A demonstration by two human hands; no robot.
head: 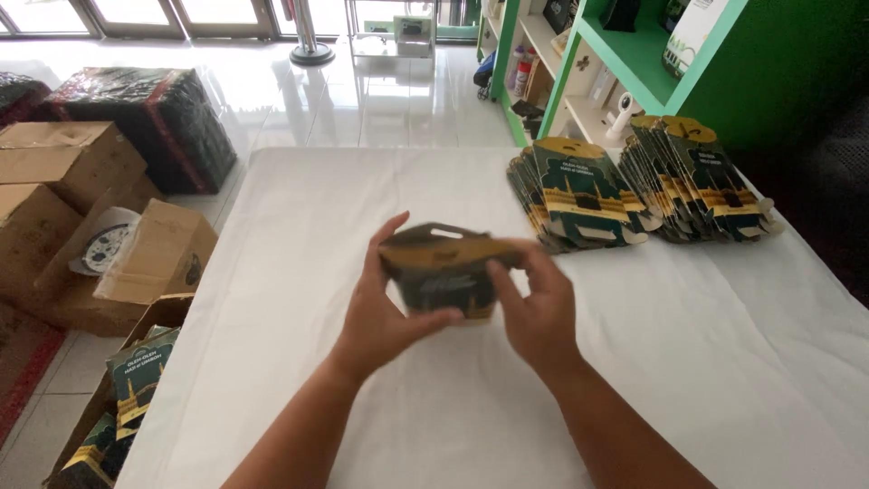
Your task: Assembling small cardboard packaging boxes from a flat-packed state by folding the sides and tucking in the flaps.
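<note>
Both my hands hold one dark green and gold cardboard carton [441, 269] with a handle slot, raised a little above the white table [299, 217]. My left hand [385, 312] grips its left side, thumb under the bottom edge. My right hand [536, 303] pinches its right side. The carton looks partly folded into shape. Two fanned stacks of flat cartons of the same kind lie at the table's far right, one stack [579, 192] nearer the middle and another [699, 179] beside it.
An open box on the floor at lower left holds finished cartons [136, 376]. Brown cardboard boxes [63, 167] and a black wrapped bundle [154, 118] stand left of the table. A green shelf unit [634, 54] rises behind the stacks.
</note>
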